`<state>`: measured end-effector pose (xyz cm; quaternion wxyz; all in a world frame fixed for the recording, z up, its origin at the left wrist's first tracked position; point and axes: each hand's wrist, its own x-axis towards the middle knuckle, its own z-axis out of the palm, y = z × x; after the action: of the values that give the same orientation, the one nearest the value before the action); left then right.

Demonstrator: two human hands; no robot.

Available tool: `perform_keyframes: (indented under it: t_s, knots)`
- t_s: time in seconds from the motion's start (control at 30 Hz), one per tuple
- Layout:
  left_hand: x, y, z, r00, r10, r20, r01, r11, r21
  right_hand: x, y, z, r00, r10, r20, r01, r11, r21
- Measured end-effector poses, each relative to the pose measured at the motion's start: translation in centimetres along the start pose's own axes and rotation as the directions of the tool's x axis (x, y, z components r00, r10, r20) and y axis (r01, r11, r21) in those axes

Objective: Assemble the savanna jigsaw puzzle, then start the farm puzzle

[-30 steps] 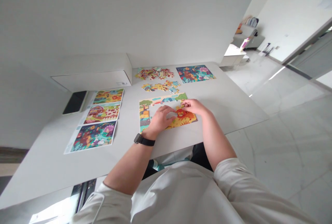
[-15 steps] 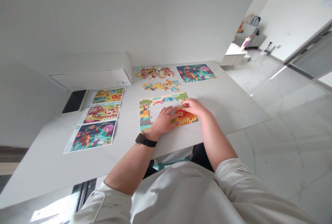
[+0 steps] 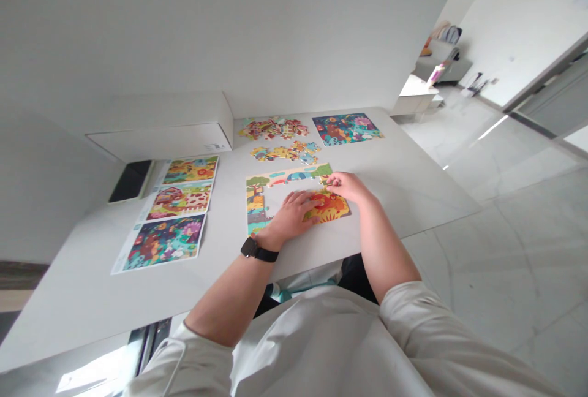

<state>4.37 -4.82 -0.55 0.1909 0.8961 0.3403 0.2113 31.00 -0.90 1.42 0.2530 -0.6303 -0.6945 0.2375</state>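
A half-built jigsaw puzzle point(image 3: 257, 198) with a green tree, blue animals and an orange lion lies on the white table point(image 3: 404, 179) in front of me. My left hand point(image 3: 291, 216), a black watch on its wrist, lies flat with fingers spread on the puzzle's bare middle and lower part. My right hand point(image 3: 346, 185) rests at the puzzle's upper right, fingers curled and pressing on pieces near the lion. Loose yellow and blue puzzle pieces point(image 3: 287, 152) lie just beyond the puzzle.
A second pile of red pieces point(image 3: 271, 128) and a finished dark puzzle point(image 3: 345, 128) lie at the far edge. A sheet with three reference pictures point(image 3: 177, 210) lies left. A white box point(image 3: 165, 124) and a black phone point(image 3: 131, 179) sit further left. The table edge runs right.
My left hand has flattened and slid a little right over the puzzle. My right hand has shifted slightly up and right at the puzzle's upper right corner.
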Motion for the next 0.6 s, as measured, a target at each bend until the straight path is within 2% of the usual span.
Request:
perform_keyframes:
  t_s: [0.1,0.6]
  knots:
    - [0.02,0.08,0.07,1.0,-0.002,0.006,0.002,1.0,0.016,-0.09,-0.13,0.29,0.997,0.031,0.069,-0.03,0.999,-0.017]
    - [0.05,0.59,-0.07,1.0,-0.014,0.018,0.013,0.996,0.083,-0.33,-0.52,0.37,0.994,0.034,0.108,-0.032,0.999,-0.017]
